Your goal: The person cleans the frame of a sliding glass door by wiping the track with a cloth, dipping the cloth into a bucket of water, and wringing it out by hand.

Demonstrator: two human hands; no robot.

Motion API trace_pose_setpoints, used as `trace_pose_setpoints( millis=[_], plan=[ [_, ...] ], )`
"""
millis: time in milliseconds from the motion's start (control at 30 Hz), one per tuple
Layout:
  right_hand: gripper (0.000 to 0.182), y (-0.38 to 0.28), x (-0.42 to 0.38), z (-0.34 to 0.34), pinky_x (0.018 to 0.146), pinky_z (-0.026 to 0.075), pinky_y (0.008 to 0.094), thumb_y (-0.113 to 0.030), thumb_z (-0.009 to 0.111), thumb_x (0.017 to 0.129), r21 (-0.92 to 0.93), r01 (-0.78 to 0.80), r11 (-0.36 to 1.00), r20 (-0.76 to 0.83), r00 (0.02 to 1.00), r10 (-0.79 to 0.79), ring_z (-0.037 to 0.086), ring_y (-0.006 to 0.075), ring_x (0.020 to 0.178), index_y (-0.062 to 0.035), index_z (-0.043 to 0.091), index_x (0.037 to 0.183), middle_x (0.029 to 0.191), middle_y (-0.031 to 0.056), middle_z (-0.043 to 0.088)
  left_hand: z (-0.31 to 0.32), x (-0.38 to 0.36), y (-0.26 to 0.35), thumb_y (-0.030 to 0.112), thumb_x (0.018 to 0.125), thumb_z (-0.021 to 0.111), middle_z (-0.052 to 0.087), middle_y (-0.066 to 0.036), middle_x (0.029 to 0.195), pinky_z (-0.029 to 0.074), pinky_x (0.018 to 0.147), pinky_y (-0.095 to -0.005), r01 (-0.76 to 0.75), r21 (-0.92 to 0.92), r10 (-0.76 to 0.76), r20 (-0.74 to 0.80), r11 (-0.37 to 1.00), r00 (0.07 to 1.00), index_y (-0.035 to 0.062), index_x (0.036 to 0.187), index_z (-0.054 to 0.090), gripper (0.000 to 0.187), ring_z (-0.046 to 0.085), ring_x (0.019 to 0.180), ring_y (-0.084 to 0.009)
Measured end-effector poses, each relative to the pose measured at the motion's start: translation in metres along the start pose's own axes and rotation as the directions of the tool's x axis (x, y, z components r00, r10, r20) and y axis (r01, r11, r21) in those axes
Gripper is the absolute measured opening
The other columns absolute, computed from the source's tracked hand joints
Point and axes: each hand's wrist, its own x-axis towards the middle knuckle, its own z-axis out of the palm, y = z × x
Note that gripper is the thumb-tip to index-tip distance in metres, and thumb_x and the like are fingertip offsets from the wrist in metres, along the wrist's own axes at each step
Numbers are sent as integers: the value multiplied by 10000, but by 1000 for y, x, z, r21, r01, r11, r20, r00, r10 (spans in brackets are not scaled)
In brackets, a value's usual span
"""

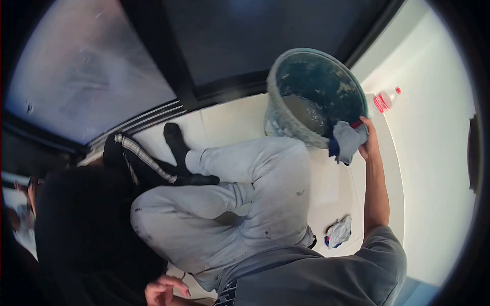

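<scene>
A large green bucket (278, 104) with crusted, pale-stained sides stands beyond my knees, greyish liquid (306, 112) in its bottom. My right hand (369, 138) is closed at its near right rim. A grey work glove (349, 140) with dark blue parts lies over that rim, against my fingers; the exact grip behind it is partly hidden. Down at the lower left, my left hand (166, 290) is held beside my body, fingers loosely bent and apart, with nothing visible in it.
Another grey glove (338, 232) lies on the tiled floor (232, 120) by my right side. A plastic bottle (386, 99) with red label and cap is beside the white wall. At left is a person in black (92, 224). Dark-framed glass panels (224, 41) stand behind the bucket.
</scene>
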Motion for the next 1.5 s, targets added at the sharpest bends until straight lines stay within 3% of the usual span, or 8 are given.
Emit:
trace_pose_setpoints(
  millis=[67,300,500,800,900,1100,1267,1500],
  plan=[
    [429,-4,2,-8,706,519,324,-432,589,886,-226,2,974,-72,997,-18,641,176,724,-13,655,944,864,63,685,9,16,8,518,726,815,440,-300,1349,474,849,-377,37,57,-48,207,998,977,74,1496,291,1032,505,1148,-317],
    [294,-90,-19,9,802,523,338,-238,633,923,-856,415,307,35,640,-768,702,249,831,42,717,889,855,180,721,35,50,-13,470,767,805,451,-246,1380,483,809,-345,31,-8,-31,45,999,999,15,1485,296,991,542,1097,-294],
    [345,-104,-59,62,948,474,361,-274,693,889,-846,488,214,483,872,-78,665,279,1009,-9,678,1110,1089,170,698,56,92,-10,409,757,830,531,-250,1301,439,816,-350,59,146,-69,62,988,996,-67,1427,370,942,552,957,-226],
    [261,-107,-49,60,851,434,264,-199,751,846,-755,542,369,615,781,111,544,119,826,-31,591,964,787,53,559,62,145,-22,315,684,863,527,-296,1300,411,883,-403,318,210,-362,222,925,905,-122,1395,394,957,550,975,-237],
    [197,-116,-28,69,781,428,263,-151,701,877,-490,672,555,690,689,-225,492,77,817,-39,566,966,774,30,486,53,164,-36,286,593,903,638,-295,1106,478,707,-318,177,307,-263,267,935,927,-97,1281,536,869,653,816,-258],
    [398,-109,94,145,919,483,422,-281,645,900,-707,708,8,679,681,-273,632,365,1049,34,619,1142,1107,225,667,57,177,-42,233,622,892,650,-184,1173,448,758,-306,271,291,-343,237,918,909,-68,1293,550,811,602,880,-186],
    [441,8,148,186,866,509,439,-433,750,786,-705,662,-255,367,648,667,655,274,1031,-87,738,1059,1127,106,705,54,177,-38,203,665,870,638,-147,1182,444,749,-288,239,332,-323,223,912,920,-48,1333,526,792,579,879,-172],
    [364,91,228,158,858,510,414,-301,746,787,-785,497,-370,327,840,434,651,235,971,-114,729,1099,1117,79,704,40,153,-24,181,756,797,609,-96,1195,427,747,-254,229,373,-255,22,899,967,17,1414,463,755,514,815,-120]
  ],
)
